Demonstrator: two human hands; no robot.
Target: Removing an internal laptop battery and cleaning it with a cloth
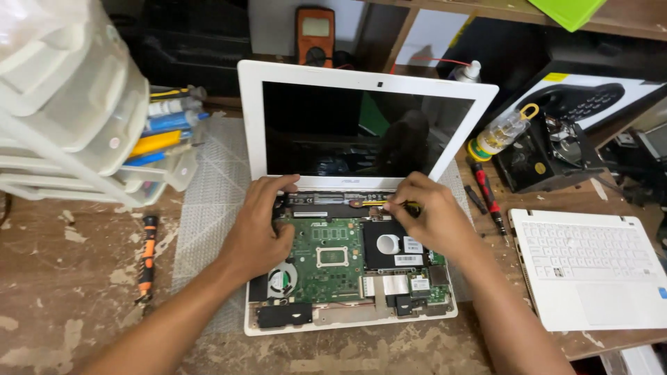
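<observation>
So, head view only. An opened white laptop (347, 208) lies on a grey mesh mat (208, 208), its screen upright and dark, its base w/o top cover, so the green mainboard (326, 260) and the fan (281, 280) are bare.

Left hand (256, 232) rests on the left side of the base, near the hinge; fingers curled down and pressing on the frame, gripping nothing. It seems to hold the laptop steady so it does not slide on the mat.

Right hand (427, 212) is closed in a pinch on a small yellow-black screwdriver (379, 203), which lies almost flat, tip toward the left, at a brass-coloured part just under the hinge strip. The low angle probably is because the upright screen leaves no room above.

The removed white keyboard cover (590, 267) lies face up at the right, apart from the work, its right edge cut off. Between them lies a red-black screwdriver (486, 194); an orange-black screwdriver (146, 257) lies at the left on the worn wooden table (69, 292).

Hard to see: the tool tip and what exactly it touches, approx. hidden by the right fingers. Left fingertips hide the corner under them. A plastic drawer unit (69, 104) at top left is blurred and cut off.
</observation>
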